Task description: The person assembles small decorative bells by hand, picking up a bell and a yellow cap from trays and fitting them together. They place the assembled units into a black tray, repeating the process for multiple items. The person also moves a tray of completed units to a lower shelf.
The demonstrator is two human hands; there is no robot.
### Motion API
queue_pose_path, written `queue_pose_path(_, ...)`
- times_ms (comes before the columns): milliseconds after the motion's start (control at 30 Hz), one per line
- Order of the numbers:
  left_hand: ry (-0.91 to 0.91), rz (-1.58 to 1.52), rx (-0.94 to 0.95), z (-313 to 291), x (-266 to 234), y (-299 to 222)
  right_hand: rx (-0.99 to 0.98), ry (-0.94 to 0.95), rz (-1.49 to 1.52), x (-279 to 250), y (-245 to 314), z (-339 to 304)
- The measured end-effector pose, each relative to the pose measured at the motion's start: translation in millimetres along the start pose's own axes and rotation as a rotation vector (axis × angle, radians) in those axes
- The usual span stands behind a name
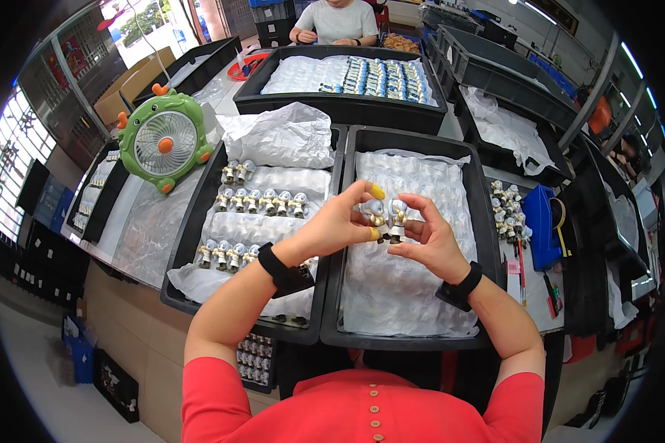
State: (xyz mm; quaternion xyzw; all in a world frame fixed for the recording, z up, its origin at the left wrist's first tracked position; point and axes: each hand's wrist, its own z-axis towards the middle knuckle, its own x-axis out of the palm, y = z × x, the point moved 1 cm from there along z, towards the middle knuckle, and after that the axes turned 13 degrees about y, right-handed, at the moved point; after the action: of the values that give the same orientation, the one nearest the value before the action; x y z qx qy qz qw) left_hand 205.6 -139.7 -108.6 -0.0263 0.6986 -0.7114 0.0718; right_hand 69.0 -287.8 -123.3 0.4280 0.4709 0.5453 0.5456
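We note the right black tray (480, 221), bubble-wrap lined, holds no figurines; the left tray (192, 221) holds three rows. Our left hand (340, 225) and right hand (428, 240) each pinch one small figurine (377, 214), (397, 218) above the right tray.

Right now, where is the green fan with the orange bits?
In the head view, the green fan stands on the table at the person's far left, just beyond the left black tray holding rows of small figurines.

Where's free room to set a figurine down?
The right tray, under both hands, holds only bubble wrap. The left tray is crowded with rows of figurines, with bare strips between rows. The table strip right is cluttered.
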Motion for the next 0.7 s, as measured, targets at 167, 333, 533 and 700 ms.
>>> queue_pose_path(167,-0.100,-0.113,0.086,-7,-28,-15,0.032,0.008,0.066,-2,2,-1)
queue_pose_path(333,-0.239,-0.039,0.035,-22,-62,-15,0.044,0.005,0.087,-2,3,0)
queue_pose_path(533,-0.330,0.165,-0.162,-27,-94,15,0.029,-0.009,0.052,-6,0,2)
queue_pose_path(700,-0.341,0.501,-0.400,-21,-93,29,0.031,-0.025,0.048,-6,-1,4)
